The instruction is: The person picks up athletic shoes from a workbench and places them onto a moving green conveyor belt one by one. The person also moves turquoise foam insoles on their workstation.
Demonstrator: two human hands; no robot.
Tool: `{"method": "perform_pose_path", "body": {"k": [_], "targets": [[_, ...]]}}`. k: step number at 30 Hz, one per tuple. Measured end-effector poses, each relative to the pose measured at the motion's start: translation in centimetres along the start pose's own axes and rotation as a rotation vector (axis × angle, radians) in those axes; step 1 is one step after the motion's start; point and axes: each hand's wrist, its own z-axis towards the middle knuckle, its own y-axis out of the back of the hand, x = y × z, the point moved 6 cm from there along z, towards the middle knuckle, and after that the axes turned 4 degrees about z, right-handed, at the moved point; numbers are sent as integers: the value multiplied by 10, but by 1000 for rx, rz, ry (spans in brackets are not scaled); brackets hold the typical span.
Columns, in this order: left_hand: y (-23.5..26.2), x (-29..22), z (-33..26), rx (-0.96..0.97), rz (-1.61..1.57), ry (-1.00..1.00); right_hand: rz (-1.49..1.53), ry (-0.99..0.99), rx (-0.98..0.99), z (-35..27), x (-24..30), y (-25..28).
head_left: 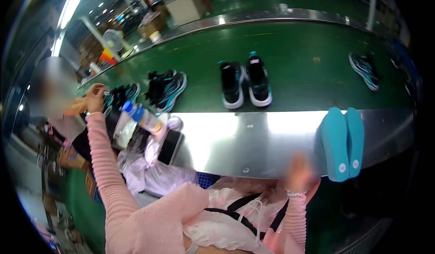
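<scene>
My left hand (95,98) is stretched out to the far left, its fingers curled together; what they hold, if anything, is too small to make out. Close to it stand several black and teal sneakers (129,94) on the green conveyor belt (301,79). Low over the front edge of the steel ledge (217,138), my right hand (299,172) is smeared by motion, so its fingers do not show. Just right of it lies a pair of teal insoles (334,141), each with a round white sticker at its near end.
More black sneakers stand on the belt: a pair (259,84) in the middle, others (171,93) left of it, and one shoe (364,72) at right. A blue-capped bottle (142,118), plastic bags and a dark flat case (170,147) crowd the ledge's left end. A co-worker (74,129) is at left.
</scene>
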Motion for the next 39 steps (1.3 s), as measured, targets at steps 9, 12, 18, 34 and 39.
{"method": "perform_pose_path", "body": {"k": [9,12,18,34,39], "targets": [[-44,168,-79,393,184,513,25,68,24,0,5,-7],[-39,165,-69,372,73,464,0,76,47,1,14,-6],[-9,-28,-41,-400,360,-446,-60,-81,80,15,33,16],[-442,-353,-268,638,-356,-495,-252,-59,-140,247,-2,111],[-459,-342,-278,822,-127,-422,-678,-85,-30,295,-129,91]]}}
